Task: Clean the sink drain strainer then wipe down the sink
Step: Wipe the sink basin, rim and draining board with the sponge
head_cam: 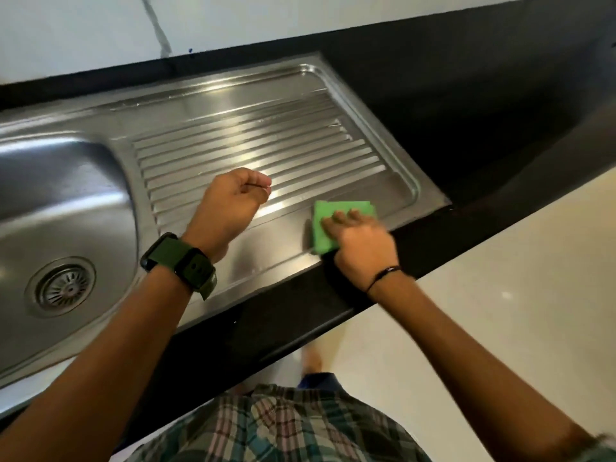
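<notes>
A stainless steel sink (66, 201) with a ribbed drainboard (253, 135) is set in a black counter. The round metal drain strainer (65, 288) sits in the basin bottom at the left. My right hand (361, 243) presses flat on a folded green cloth (333, 211) at the near right corner of the drainboard. My left hand (233, 205), with a dark green watch on the wrist, hovers over the drainboard's near edge in a loose fist with nothing visible in it.
The black counter (466, 111) runs right and behind the sink, below a white wall (233, 18). Its front edge (300, 321) lies just under my wrists. Pale floor (500, 295) shows at the lower right.
</notes>
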`<state>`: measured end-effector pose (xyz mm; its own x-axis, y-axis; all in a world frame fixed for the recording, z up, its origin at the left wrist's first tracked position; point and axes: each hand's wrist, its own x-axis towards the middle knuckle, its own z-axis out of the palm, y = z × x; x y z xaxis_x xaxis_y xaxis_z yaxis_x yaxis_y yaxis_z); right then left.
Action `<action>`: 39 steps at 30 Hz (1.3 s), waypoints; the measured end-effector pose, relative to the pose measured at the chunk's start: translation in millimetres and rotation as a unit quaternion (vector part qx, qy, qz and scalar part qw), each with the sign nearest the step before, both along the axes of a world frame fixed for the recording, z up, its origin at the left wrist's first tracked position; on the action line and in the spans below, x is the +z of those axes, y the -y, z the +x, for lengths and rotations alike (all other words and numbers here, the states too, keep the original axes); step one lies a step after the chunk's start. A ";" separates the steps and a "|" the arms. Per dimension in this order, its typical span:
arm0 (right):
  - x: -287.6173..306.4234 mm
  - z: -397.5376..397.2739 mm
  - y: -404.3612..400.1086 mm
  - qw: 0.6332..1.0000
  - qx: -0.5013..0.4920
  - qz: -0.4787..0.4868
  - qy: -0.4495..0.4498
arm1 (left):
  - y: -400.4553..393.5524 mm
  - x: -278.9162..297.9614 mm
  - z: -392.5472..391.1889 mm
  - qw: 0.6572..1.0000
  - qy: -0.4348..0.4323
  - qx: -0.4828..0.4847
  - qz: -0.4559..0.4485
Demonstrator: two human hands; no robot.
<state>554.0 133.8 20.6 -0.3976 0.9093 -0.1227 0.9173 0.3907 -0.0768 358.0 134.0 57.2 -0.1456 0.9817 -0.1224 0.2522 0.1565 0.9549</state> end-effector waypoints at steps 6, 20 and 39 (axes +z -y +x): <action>-1.4 42.3 -25.5 0.989 0.147 0.001 0.025 | -25.4 10.8 37.0 1.000 -0.013 -0.008 -0.024; -10.1 108.8 -68.9 0.994 -0.103 0.025 0.029 | -16.1 -44.1 48.6 0.922 -0.385 -0.017 0.020; -12.8 92.6 -103.9 0.997 -0.063 0.030 0.035 | -36.7 -55.7 25.6 0.882 -0.469 -0.030 -0.034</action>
